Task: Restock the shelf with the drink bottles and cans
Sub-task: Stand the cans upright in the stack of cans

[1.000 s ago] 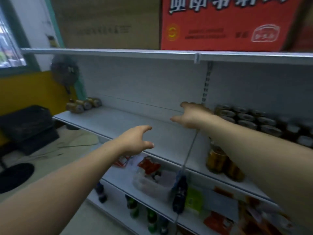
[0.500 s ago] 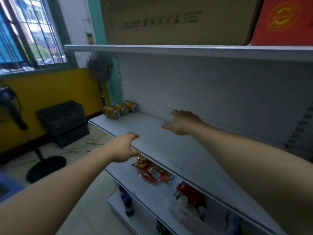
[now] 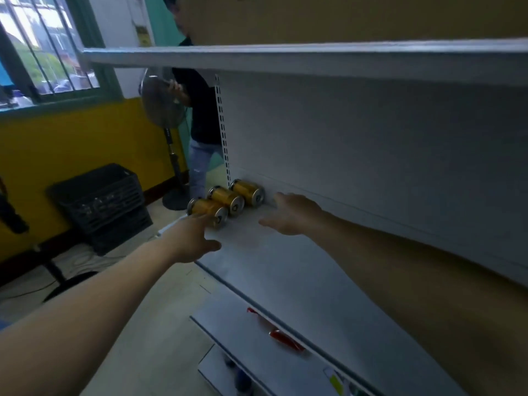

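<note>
Three cans (image 3: 225, 198) lie on their sides in a row on the shelf (image 3: 285, 267), at the foot of the slotted upright (image 3: 224, 132). Their long axes run along the board, round ends toward the hands. The left hand (image 3: 190, 238) is nearer: fingers loosely apart, empty, tips at the can farthest from the upright, contact unclear. The right hand (image 3: 294, 214), fingers spread and empty, is just beside the can nearest the upright.

A small shop: white retail shelving (image 3: 285, 270) stocked with drink cans (image 3: 225, 197).
</note>
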A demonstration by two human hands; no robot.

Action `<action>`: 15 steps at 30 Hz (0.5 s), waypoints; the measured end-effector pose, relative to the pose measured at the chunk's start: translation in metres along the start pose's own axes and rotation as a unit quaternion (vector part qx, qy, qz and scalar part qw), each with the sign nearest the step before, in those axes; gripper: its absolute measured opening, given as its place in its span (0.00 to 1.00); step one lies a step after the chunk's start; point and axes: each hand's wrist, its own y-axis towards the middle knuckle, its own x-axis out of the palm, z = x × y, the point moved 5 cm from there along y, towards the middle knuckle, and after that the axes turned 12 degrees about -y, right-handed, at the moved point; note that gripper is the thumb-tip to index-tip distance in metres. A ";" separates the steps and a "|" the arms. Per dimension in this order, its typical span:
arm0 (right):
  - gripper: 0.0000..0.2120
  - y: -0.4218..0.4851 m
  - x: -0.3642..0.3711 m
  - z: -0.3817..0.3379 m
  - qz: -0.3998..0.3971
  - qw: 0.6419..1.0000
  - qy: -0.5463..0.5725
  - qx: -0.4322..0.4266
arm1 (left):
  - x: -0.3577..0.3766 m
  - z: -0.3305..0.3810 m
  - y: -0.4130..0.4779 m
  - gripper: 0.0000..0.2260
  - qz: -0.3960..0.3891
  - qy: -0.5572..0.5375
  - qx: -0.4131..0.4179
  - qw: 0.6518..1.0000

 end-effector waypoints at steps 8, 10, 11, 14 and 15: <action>0.32 0.079 0.044 -0.047 0.025 0.989 0.097 0.111 | -0.008 -0.068 0.131 0.43 -0.067 0.126 0.168 0.975; 0.31 0.090 0.048 -0.061 0.043 0.984 0.128 0.116 | -0.004 -0.080 0.146 0.45 -0.084 0.150 0.203 0.964; 0.30 0.095 0.048 -0.068 0.054 0.983 0.138 0.112 | -0.003 -0.083 0.151 0.45 -0.083 0.160 0.222 0.958; 0.32 0.113 0.050 -0.084 0.068 0.982 0.149 0.089 | -0.001 -0.091 0.162 0.44 -0.086 0.142 0.256 0.952; 0.33 0.118 0.054 -0.089 0.053 0.986 0.137 0.082 | 0.000 -0.094 0.165 0.43 -0.096 0.116 0.259 0.954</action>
